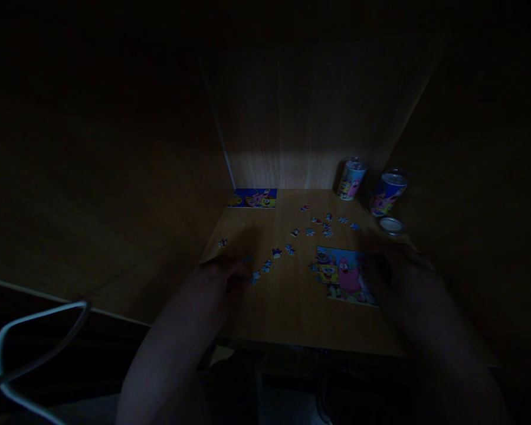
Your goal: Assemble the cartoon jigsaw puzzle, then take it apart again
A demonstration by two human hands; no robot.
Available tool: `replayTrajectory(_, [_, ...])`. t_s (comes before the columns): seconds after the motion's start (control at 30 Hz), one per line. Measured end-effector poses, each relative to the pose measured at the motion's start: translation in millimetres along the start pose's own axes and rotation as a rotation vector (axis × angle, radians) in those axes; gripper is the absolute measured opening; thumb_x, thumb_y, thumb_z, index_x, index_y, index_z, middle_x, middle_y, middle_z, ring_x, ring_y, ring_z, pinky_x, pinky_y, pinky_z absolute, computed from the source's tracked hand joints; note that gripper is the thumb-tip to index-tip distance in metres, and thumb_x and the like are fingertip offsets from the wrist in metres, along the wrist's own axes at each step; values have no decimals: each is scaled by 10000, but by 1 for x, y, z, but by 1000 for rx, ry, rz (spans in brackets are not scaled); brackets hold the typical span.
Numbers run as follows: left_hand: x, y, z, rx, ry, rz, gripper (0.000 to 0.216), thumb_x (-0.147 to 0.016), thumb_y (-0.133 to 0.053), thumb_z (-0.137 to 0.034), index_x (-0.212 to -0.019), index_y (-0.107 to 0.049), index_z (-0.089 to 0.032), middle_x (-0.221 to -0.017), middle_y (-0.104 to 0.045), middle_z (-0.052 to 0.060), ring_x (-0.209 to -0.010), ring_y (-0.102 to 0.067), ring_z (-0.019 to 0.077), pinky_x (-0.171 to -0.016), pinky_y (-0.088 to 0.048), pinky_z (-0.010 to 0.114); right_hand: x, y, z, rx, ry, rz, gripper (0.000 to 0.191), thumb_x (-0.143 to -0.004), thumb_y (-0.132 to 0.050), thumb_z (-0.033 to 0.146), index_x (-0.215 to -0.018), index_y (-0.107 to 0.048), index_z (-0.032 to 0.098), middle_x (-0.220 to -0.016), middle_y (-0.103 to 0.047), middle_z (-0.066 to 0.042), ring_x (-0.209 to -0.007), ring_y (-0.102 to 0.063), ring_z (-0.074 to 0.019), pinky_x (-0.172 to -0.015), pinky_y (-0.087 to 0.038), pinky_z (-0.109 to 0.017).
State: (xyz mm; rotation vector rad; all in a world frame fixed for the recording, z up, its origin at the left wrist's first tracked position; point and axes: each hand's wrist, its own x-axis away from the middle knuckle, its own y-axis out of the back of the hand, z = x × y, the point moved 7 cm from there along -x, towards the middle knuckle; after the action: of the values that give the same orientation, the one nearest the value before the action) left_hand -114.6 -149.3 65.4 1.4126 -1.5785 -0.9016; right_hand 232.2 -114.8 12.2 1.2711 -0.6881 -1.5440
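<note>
Left hand (228, 273) rests beside loose pieces (265, 265) kept within reach near the bench's (287, 313) left edge. Right hand (396, 265) seems to brace the part-built puzzle (343, 274) by the right edge. Darkness hides both grips.

Shadow hides whether the left hand (228, 273) or right hand (393, 262) grips a puzzle piece (255, 276).

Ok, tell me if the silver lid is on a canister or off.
Off: the lid lies flat on the desk, in front of the right canister.
</note>
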Motion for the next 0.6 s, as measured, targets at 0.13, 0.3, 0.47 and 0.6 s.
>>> replayTrajectory(0.13, [-2,0,-1,41,-36,-20,264,-988,-595,-171,-986,-834,-283,-1079,-865,39,-983,-814,253,-903,-606,356,1,0,0,8,-6,-1,304,-1091,-520,431,-1126,-750,235,-1268,-777,-172,-1161,-719,-410,-987,-577,-589])
replayTrajectory(0.3, [-6,-8,0,49,-41,28,219,-990,-628,-204,-966,-836,-270,-1063,-860,39,-985,-797,254,-949,-585,380,1,-1,-1,8,-1,-8,296,-1097,-521,410,-1122,-750,224,-1269,-769,-182,-1194,-717,-406,-1006,-580,-580])
replayTrajectory(0.47, [-4,-16,3,47,-30,101,204,-992,-632,-208,-960,-824,-267,-1067,-847,33,-998,-777,249,-911,-540,368,2,0,0,-5,10,3,280,-1099,-525,398,-1155,-742,229,-1268,-766,-168,-1204,-709,-403,-1016,-571,-582])
replayTrajectory(0.6, [-2,-21,-4,88,-85,146,147,-979,-676,-217,-929,-803,-274,-1044,-835,-2,-990,-769,234,-866,-508,348,1,0,0,-8,-5,19,284,-1093,-533,418,-1121,-740,226,-1236,-764,-175,-1152,-708,-413,-973,-575,-587])
